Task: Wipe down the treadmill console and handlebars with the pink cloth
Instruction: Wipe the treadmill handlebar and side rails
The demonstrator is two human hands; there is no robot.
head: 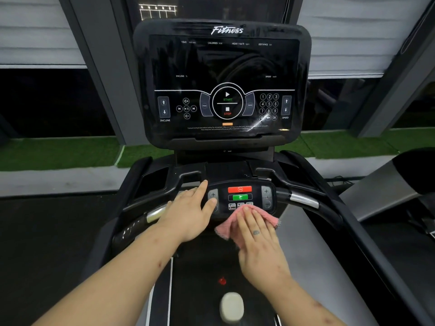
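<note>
The treadmill console point(223, 78) stands dark, its START and STOP markings lit. Below it the handlebars point(303, 200) flank a small control panel point(240, 196) with a red and a green button. The left hand point(188, 215) rests flat on the left bar, fingers straight, thumb seemingly against the panel's edge. The right hand point(259, 241), fingers straight and together, presses the pink cloth point(223, 228) on the panel's lower edge.

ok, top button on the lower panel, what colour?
Red: the top button, above the green button. Head view.
</note>
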